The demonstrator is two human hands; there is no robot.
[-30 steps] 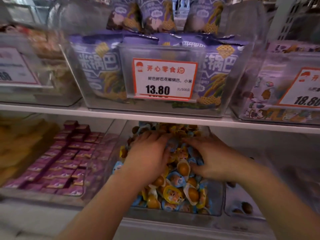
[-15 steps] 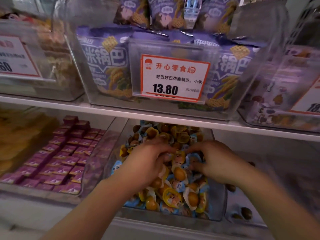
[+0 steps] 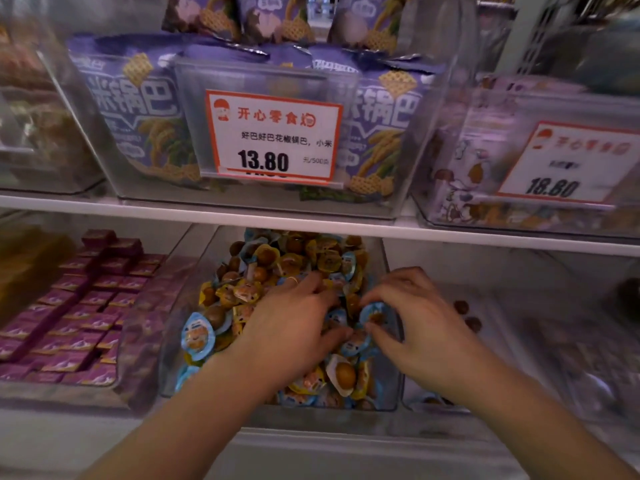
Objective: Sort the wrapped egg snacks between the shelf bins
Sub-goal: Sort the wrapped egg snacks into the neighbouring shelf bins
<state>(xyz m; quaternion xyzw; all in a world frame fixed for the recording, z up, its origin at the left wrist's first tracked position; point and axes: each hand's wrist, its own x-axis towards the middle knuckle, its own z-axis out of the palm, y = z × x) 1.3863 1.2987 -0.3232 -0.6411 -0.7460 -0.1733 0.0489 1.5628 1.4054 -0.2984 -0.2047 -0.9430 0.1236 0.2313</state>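
Note:
A clear shelf bin point(image 3: 393, 372) on the lower shelf is heaped with wrapped egg snacks point(image 3: 294, 258), brown eggs in blue and yellow wrappers. My left hand point(image 3: 291, 327) lies on the middle of the heap, fingers curled into the snacks; what it holds is hidden. My right hand point(image 3: 415, 323) is at the bin's right side and pinches a blue-wrapped egg snack point(image 3: 372, 313) between thumb and fingers. To the right stands another clear bin point(image 3: 491, 344) with a few brown eggs point(image 3: 467, 315) in it.
Left of the egg bin lies a bin of purple wrapped squares point(image 3: 79, 306). The white shelf edge point(image 3: 311, 225) runs just above the hands. Above it stand bins of purple snack bags point(image 3: 145, 112) with price tags 13.80 point(image 3: 273, 136) and 18.80 point(image 3: 561, 164).
Both hands have drawn toward the front of the heap. My right hand has lifted a blue-wrapped snack out of the pile. The view has shifted slightly.

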